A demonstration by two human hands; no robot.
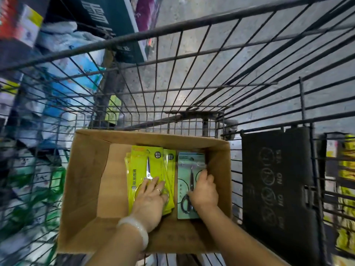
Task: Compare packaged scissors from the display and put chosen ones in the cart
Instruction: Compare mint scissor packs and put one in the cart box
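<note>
Inside the wire cart (172, 31) stands an open cardboard box (84, 181). A stack of yellow-green scissors packs (144, 162) lies in its middle. My left hand (150, 200) rests flat on top of that stack, fingers spread, a ring on one finger and a pale bangle on the wrist. To the right lies a pale green pack with black-handled scissors (187, 189). My right hand (204, 191) lies on this pack, fingers curled over its right edge.
The cart's black plastic child-seat flap (276, 181) hangs at the right. Blurred shelves of packaged goods (48, 104) run along the left beyond the wires. More yellow packs (345, 169) show at the far right. Grey concrete floor lies ahead.
</note>
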